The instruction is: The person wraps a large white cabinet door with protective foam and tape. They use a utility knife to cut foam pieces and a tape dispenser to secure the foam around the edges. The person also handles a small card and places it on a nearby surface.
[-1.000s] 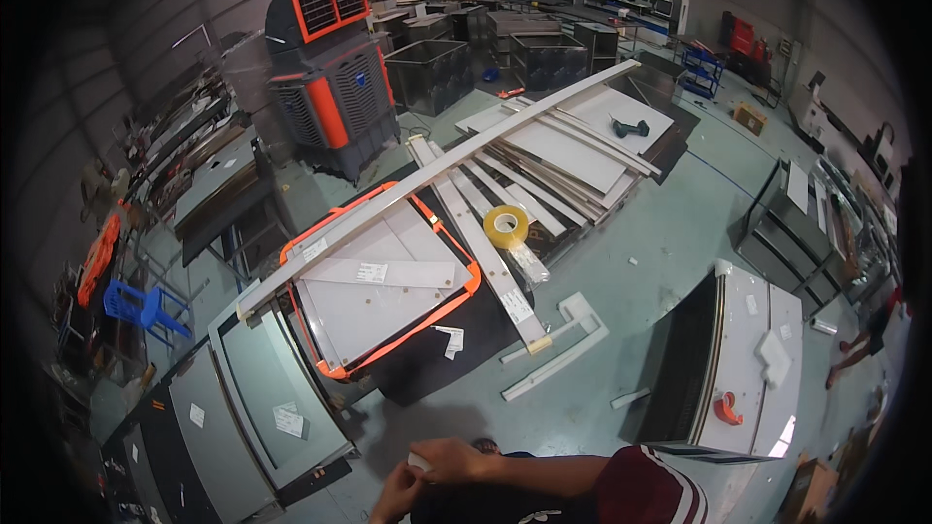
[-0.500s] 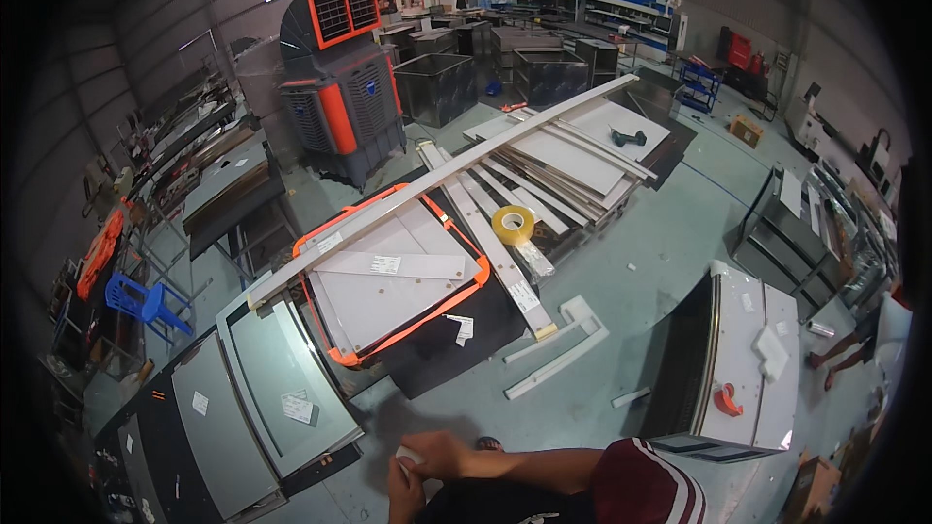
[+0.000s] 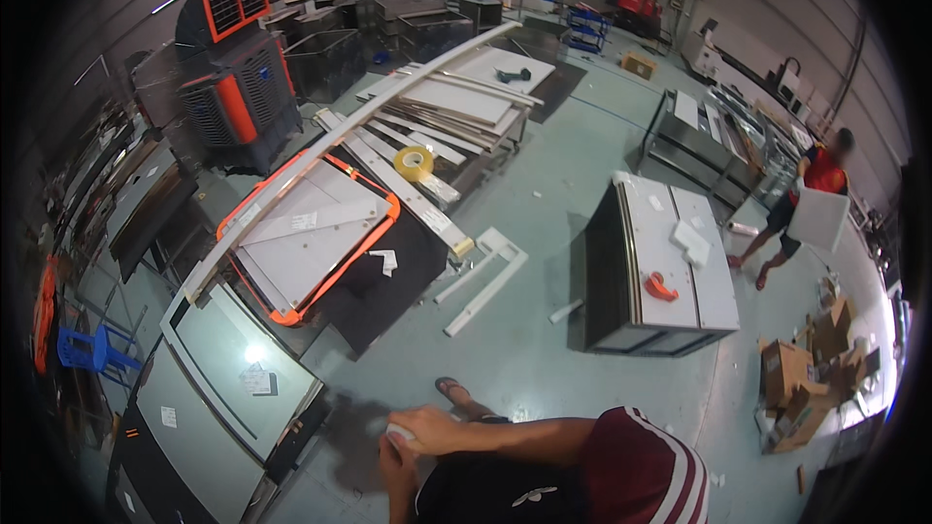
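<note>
My right hand [image 3: 427, 429] and my left hand [image 3: 396, 471] are together at the bottom centre, in front of my body. Their fingers are closed round a small whitish wad [image 3: 399, 434], mostly hidden, whose kind I cannot make out. Nearest to them on the left lies a framed glass panel [image 3: 277, 398] with a paper label, beside a grey panel [image 3: 189, 427]. Beyond, an orange-edged grey panel [image 3: 335, 199] lies on a black sheet, crossed by a long pale metal bar [image 3: 301, 160].
A roll of yellow tape [image 3: 414, 164] rests on stacked strips, with a power drill [image 3: 513, 76] farther back. White foam corner pieces [image 3: 490, 281] lie on the floor. At right stands a panelled cabinet [image 3: 680, 272] with an orange tape dispenser [image 3: 660, 287]; past it a person [image 3: 825, 180] carries a white panel.
My view has turned to the right, so the benches shift left and the person with the white panel shows more fully. My hands stay together round the whitish wad.
</note>
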A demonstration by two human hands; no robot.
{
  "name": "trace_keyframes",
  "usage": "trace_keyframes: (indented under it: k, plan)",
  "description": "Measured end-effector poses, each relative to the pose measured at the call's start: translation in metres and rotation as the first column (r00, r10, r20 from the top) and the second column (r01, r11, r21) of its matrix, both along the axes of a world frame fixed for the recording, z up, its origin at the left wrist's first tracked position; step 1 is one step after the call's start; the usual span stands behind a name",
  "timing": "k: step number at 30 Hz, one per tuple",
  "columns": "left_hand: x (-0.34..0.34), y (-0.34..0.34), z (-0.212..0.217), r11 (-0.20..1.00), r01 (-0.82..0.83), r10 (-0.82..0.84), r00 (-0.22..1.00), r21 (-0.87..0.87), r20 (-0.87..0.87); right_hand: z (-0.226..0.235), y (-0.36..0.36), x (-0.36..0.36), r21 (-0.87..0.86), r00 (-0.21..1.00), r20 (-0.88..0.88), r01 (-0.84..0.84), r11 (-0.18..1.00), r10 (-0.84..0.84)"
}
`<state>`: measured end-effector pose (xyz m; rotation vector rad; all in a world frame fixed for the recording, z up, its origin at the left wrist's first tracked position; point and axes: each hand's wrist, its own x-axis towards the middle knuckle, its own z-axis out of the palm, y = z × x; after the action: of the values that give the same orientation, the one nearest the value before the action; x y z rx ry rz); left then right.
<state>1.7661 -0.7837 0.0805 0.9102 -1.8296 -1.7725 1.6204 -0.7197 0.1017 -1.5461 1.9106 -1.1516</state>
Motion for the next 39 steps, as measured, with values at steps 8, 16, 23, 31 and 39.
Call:
trace_keyframes:
  k: [8, 16, 23, 31, 39]
  plan:
    - [-0.011, 0.021, 0.011, 0.981, 0.136, -0.126, 0.989, -0.139, 0.074, 0.01, 0.048, 0.003, -0.045, 0.981, -0.018, 0.191, 0.981, -0.192]
    - [-0.059, 0.054, 0.017, 0.973, 0.173, -0.158, 0.981, 0.149, -0.11, 0.026, 0.088, -0.035, -0.168, 0.959, 0.023, 0.282, 0.945, -0.283]
    - [-0.123, 0.085, 0.038, 0.908, 0.419, -0.419, 0.907, 0.008, -0.034, 0.037, 0.154, -0.093, -0.244, 0.898, 0.276, 0.41, 0.879, -0.343]
    - [-0.202, 0.143, 0.067, 0.858, 0.456, -0.453, 0.889, -0.235, 0.072, 0.025, 0.21, -0.144, -0.244, 0.757, 0.493, 0.593, 0.767, -0.428]
    - [-0.235, 0.198, 0.058, 0.865, 0.491, -0.491, 0.871, -0.106, 0.029, 0.02, 0.262, -0.163, -0.392, 0.787, 0.383, 0.612, 0.687, -0.483]
